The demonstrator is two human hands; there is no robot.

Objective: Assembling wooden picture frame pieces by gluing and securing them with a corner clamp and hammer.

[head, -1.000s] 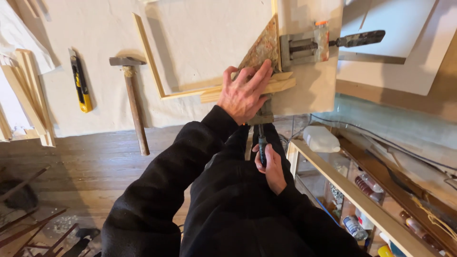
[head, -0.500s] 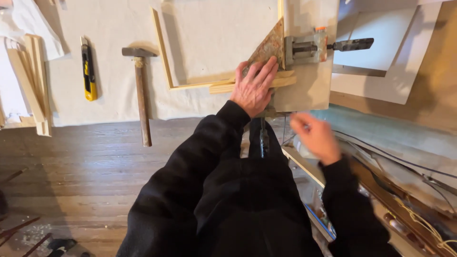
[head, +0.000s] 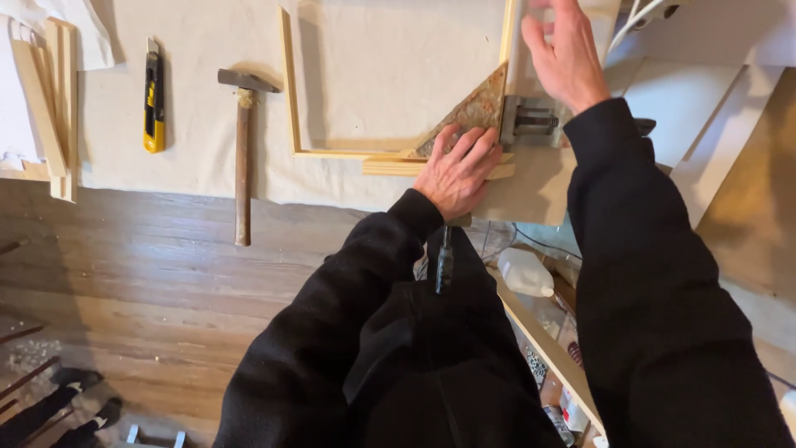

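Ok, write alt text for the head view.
A person's left hand presses a wooden frame corner beside a metal corner clamp, while the right hand reaches above it. A hammer and yellow utility knife lie left.

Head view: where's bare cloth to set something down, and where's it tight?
Free: cloth inside the wooden frame, and the strips between frame and hammer and between hammer and utility knife. Crowded: the frame's corner, where the left hand presses beside the clamp, right hand above.
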